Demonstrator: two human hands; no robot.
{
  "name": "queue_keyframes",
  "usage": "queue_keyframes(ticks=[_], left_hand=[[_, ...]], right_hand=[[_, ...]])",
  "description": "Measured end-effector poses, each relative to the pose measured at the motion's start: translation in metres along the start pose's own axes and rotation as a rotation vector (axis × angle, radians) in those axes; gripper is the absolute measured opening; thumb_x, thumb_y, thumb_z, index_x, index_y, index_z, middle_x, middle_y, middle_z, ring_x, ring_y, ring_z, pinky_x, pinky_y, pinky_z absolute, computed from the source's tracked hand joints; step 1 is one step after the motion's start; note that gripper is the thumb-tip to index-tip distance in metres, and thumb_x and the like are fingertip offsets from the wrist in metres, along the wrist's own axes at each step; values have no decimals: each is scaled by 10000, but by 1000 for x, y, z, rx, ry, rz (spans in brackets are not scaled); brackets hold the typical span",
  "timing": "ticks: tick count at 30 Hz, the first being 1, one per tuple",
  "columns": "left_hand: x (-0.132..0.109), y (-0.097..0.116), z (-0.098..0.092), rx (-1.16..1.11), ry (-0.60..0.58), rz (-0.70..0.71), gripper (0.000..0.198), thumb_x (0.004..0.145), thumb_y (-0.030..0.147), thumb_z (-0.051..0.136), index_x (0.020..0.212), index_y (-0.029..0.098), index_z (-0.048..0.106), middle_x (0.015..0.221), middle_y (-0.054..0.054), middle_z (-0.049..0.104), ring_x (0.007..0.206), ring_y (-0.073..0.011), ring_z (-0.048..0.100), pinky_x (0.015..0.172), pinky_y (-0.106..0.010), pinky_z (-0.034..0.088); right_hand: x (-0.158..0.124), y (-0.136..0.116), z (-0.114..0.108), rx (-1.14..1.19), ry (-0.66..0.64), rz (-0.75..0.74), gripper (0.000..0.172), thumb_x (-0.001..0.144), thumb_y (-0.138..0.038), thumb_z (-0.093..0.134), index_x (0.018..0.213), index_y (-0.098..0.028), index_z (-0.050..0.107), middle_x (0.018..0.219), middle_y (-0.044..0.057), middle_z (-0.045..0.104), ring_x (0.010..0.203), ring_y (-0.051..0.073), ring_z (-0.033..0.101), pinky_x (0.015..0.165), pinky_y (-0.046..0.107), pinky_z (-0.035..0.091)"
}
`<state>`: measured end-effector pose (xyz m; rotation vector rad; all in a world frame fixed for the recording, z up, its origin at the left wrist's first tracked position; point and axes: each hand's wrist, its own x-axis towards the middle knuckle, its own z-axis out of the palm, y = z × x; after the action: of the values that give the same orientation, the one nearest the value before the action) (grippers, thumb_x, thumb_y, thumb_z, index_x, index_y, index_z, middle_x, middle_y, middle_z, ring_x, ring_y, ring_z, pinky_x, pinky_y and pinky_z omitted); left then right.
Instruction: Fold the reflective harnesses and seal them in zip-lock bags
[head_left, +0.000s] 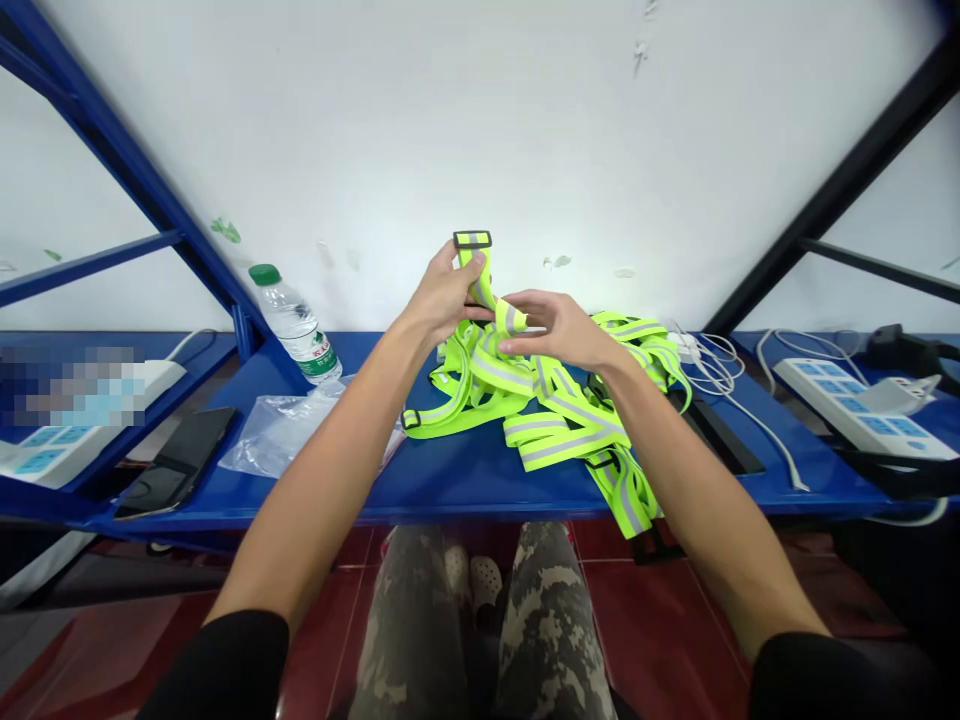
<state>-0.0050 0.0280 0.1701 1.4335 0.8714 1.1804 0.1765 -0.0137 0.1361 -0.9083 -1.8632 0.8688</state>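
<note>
My left hand [444,292] pinches a neon-yellow reflective strap [480,284] with a grey stripe, thumb in front. A black buckle [472,240] sits at the strap's upper end, just above that thumb. Lower down, the strap bends over toward my right hand [551,328], whose thumb and fingers are apart around the fold; whether they touch it I cannot tell. Below both hands lies a tangled heap of similar straps [574,440], some with black buckles, spreading under my right forearm and over the front edge of the blue shelf [450,485].
On the left are a water bottle [296,325] with a green cap, a clear plastic bag [270,435] and a dark phone [180,460]. To the right lie white cables [720,375], a black flat object [724,435] and a power strip [862,410]. Metal posts flank the shelf.
</note>
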Motion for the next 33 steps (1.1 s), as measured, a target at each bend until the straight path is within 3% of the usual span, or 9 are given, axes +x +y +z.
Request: queue_keyframes(ticks=[6,14,18,22,24,26,29,31,33], left_hand=[[-2,-6,-5,-5,-3,35,657,776,219,765,1348,289,450,953,-49,659,787,-164,661,757,-339,570],[2,-11,-6,59,182,115,761,821,264,734,1443,323,300,1055,-76,640,969,-270,672,763,-408,579],[2,-15,-1,52,193,122,833,843,287,719,1491,334,198,1027,-66,638,1021,-281,657,796,-428,571],[3,-17,10,29,213,126,801,905,308,625,1526,329,119,1091,-84,627,1065,-266,633,823,-429,561],[3,-16,13,37,192,112,735,934,316,565,1531,320,136,1160,-100,610,1090,-262,610,852,-441,548],[3,-15,12,45,154,77,688,948,309,524,1528,320,155,1206,-99,595,1113,-263,588,884,-458,527],[5,-19,4,39,149,46,717,944,279,522,1531,330,114,1219,-86,588,1120,-267,589,893,-470,516],[7,-24,-4,38,203,60,765,936,259,538,1534,337,68,1206,-89,589,1086,-269,621,848,-462,539],[10,-30,-13,50,233,90,794,934,245,546,1531,351,33,1203,-99,585,1026,-258,657,776,-428,569]], right_hand=[[5,7,14,23,320,151,372,815,-353,620,1151,-247,502,855,22,626,713,182,611,653,332,507],[-3,20,1,-314,173,24,470,722,-342,713,1145,-242,533,1190,72,561,760,170,586,697,350,516],[-8,14,19,-423,266,-100,587,808,-497,664,1316,-249,504,1371,130,487,1105,276,575,880,423,541],[-17,12,57,-606,413,-137,925,761,-538,717,1510,-215,282,1541,185,317,1407,381,344,1020,535,485],[-20,18,68,-660,436,-105,895,794,-452,687,1530,-193,249,1589,191,250,1446,397,292,1029,560,476],[-19,27,67,-636,420,-95,717,834,-327,599,1492,-190,347,1583,174,300,1444,377,321,1056,552,455],[-12,38,43,-376,369,-80,467,802,-220,502,1260,-205,595,1358,131,590,1277,317,539,1072,497,452],[-5,39,20,-53,349,48,347,781,-239,486,1082,-212,656,1052,90,715,920,264,686,950,467,533],[0,38,-2,276,366,221,279,768,-274,497,999,-209,638,793,41,697,550,176,598,773,423,584]])
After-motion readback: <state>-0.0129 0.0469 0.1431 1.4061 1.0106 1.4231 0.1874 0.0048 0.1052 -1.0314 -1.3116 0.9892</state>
